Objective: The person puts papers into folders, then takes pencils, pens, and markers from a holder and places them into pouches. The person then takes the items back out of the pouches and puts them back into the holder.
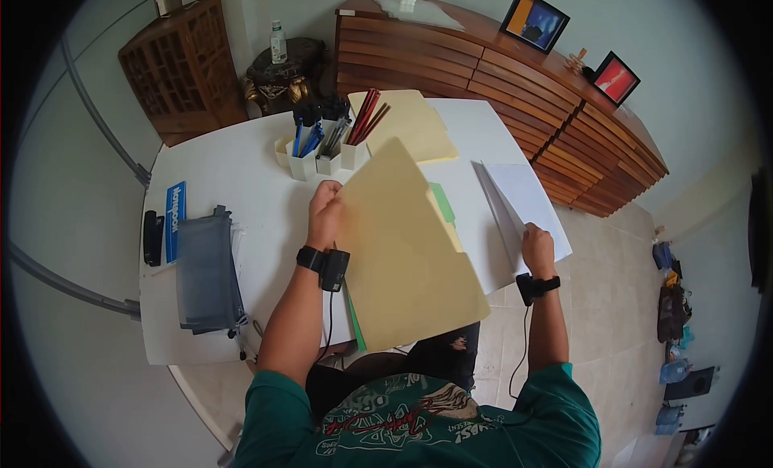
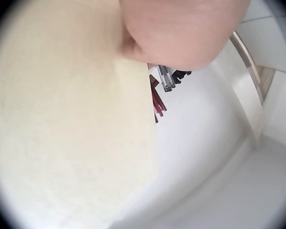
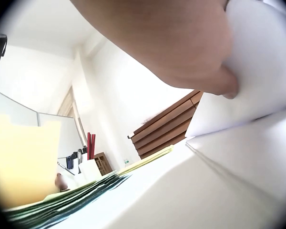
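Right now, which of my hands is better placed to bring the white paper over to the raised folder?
Your right hand, I'd say: its fingers grip the white paper, while your left hand is occupied holding the tan folder by its edge.

"Notebook" stands in white letters on the blue rectangular notebook [image 1: 175, 218]; the dark-green short-sleeved shirt [image 1: 378, 432] bears "PRESENT" — its other printed lettering is unclear.
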`<state>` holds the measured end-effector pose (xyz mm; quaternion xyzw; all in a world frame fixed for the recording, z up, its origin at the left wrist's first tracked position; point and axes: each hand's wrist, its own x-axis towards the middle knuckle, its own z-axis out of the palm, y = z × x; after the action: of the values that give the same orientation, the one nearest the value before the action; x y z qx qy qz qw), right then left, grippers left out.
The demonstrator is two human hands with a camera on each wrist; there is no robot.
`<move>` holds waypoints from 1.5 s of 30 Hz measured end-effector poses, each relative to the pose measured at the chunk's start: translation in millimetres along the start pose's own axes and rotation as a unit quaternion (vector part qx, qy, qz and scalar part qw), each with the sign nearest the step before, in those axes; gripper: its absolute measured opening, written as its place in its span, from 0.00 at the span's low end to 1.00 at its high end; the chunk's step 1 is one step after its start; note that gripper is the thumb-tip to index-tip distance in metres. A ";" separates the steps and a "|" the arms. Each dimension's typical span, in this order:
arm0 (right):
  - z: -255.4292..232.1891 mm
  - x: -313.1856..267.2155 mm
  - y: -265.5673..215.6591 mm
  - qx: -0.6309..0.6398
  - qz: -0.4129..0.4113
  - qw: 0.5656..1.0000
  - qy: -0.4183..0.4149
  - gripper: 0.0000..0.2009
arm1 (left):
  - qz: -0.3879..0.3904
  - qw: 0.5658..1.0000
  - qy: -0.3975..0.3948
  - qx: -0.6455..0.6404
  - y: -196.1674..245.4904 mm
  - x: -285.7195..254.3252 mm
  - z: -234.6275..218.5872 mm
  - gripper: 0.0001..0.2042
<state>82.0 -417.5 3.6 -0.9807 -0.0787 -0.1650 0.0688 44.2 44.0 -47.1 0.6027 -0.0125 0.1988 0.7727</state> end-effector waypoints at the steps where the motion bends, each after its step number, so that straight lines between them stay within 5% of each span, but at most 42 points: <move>1: -14.6 -2.1 -9.1 0.001 -0.002 1.000 0.003 0.06 | -0.035 0.991 0.026 -0.125 7.5 0.4 1.9 0.07; 4: -70.4 -14.4 -48.6 -0.015 0.023 1.000 -0.004 0.08 | -0.058 0.973 0.047 -0.220 -6.4 3.9 -17.6 0.04; 6: -110.0 -33.3 -75.3 0.173 0.004 0.983 0.067 0.11 | 0.008 0.992 0.041 -0.123 -2.2 0.4 -19.5 0.07; 9: -136.8 -60.0 -81.7 0.543 0.050 0.837 0.050 0.12 | 0.069 0.992 0.067 -0.087 -12.8 -0.9 -18.5 0.09; 11: -126.7 -65.4 -90.8 0.598 0.060 0.795 0.077 0.16 | 0.090 0.991 0.091 -0.041 -31.4 8.0 -31.4 0.10; 13: -92.3 -76.9 -87.3 0.663 0.153 0.731 0.051 0.19 | 0.088 0.994 -0.001 -0.071 -69.8 23.1 -59.8 0.10; 14: -72.4 -82.7 -80.8 0.663 0.149 0.734 -0.003 0.22 | 0.098 0.933 -0.087 -0.336 -67.4 24.6 -54.4 0.09; 17: -49.5 -97.2 -110.3 0.571 0.157 0.803 -0.074 0.25 | 0.082 0.907 -0.055 -0.410 -48.6 19.2 -42.1 0.08; 23: -27.8 -106.5 -140.3 0.482 0.080 0.862 -0.136 0.27 | 0.073 0.931 -0.001 -0.357 -25.0 7.8 -26.9 0.09; 39: -23.8 -102.7 -147.0 0.496 0.061 0.847 -0.180 0.29 | 0.077 0.947 -0.003 -0.312 -24.1 8.8 -23.5 0.05; 41: -19.6 -104.7 -145.9 0.478 0.062 0.859 -0.173 0.28 | 0.020 0.989 0.081 -0.126 -3.2 3.0 -15.7 0.05; 45: -19.1 -106.3 -145.6 0.459 0.045 0.874 -0.152 0.26 | -0.085 0.974 0.103 -0.182 23.7 -0.3 -1.3 0.02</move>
<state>-48.9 -292.1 1.8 -0.8546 -0.1106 0.0442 0.5055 36.0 49.8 -25.6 0.4275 0.0826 0.1875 0.8805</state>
